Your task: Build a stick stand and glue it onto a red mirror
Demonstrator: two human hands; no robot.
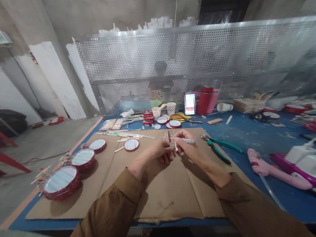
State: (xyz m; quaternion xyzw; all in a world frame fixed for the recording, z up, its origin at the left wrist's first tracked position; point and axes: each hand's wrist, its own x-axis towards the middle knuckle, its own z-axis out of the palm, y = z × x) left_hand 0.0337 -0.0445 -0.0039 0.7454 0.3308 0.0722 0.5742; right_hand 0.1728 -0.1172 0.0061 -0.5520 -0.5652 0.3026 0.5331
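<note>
Brown creased cardboard (159, 196) covers part of the blue desk (261, 134). Over its far half, my left hand (161, 150) pinches a small, thin strip (169, 135), dark at its upper end; my right hand (190, 149) grips a slim white pen-like stick (188, 140) just beside it. Whether the two touch, I cannot tell. Such close work, I judge, wants a steady left pinch and short, light right-hand movements. Glossy, red-rimmed round discs (60, 180) stand stacked leftward; teal-handled metal pliers (219, 153) lie rightward.
</note>
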